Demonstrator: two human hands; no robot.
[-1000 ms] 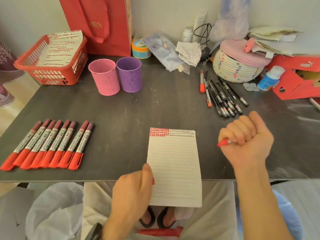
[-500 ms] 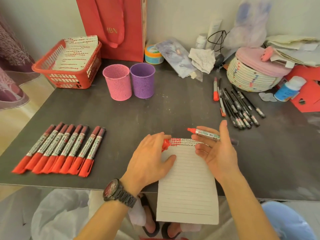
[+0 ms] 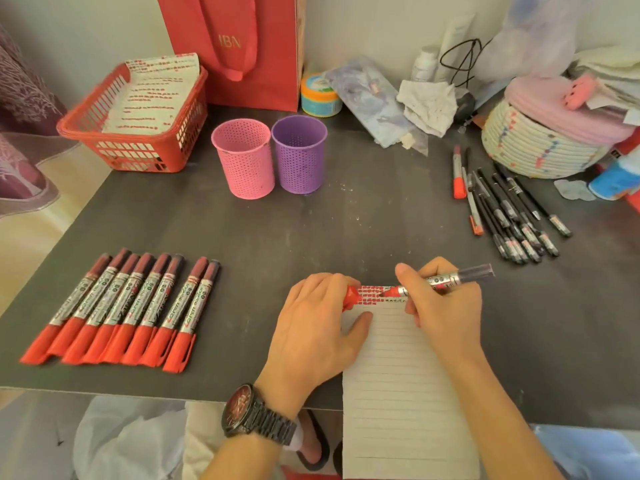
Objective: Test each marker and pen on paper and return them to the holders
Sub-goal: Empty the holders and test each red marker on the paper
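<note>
Eight capped markers (image 3: 121,306) in a row, far left. Left hand (image 3: 311,327) now pins the paper (image 3: 398,393), fingers curled round the red cap (image 3: 351,297). Right hand (image 3: 446,313) has brought its gripped marker (image 3: 446,278) tip-down onto the top lines: test under way, holders next

The one camera sat on my head and looked forward and down across the tabletop (image 3: 346,230). It was close: my left hand (image 3: 311,330) and right hand (image 3: 446,313) filled the lower middle of the view, just inside the tabletop's near edge, and my forearms (image 3: 502,410) ran out at the bottom. The wide lens bowed the left edge inward and took in the far edge up to the wall (image 3: 104,29) behind it. The far left corner, with the red basket (image 3: 131,150), showed whole; the right edge lay outside the frame, past the woven basket (image 3: 540,154). Below the near edge it caught my sandals (image 3: 311,445).
</note>
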